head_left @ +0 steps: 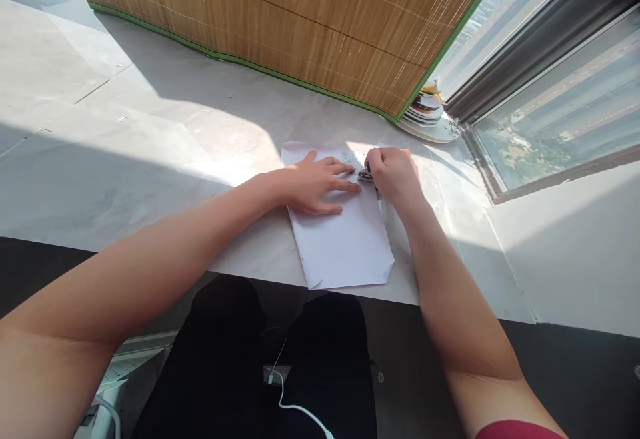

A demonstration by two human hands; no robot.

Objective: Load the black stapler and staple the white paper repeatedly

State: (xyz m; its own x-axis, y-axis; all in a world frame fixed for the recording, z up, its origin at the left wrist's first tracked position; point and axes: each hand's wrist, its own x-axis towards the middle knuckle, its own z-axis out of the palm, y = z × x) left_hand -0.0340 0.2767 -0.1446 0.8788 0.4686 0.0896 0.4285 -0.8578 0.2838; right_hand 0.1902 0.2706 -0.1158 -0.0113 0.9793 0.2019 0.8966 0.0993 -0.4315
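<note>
A sheet of white paper (345, 246), with bent corners at its near end, lies on the pale counter. My left hand (320, 184) rests flat on it, fingers spread and pointing right. My right hand (395, 174) is closed around a small dark tool with a metallic tip (367, 173), whose exact kind I cannot make out. The tip is at the paper, just right of my left fingertips. Beside it, near the far edge of the paper, is a patch of grey marks (351, 157), partly covered by my left fingers.
A bamboo blind (280, 19) with green edging hangs across the back. Stacked plates (425, 116) stand at the far right corner by the window frame (530, 46). The marble-look counter (165, 152) extends left. Below, a white cable (300, 407) runs between my legs.
</note>
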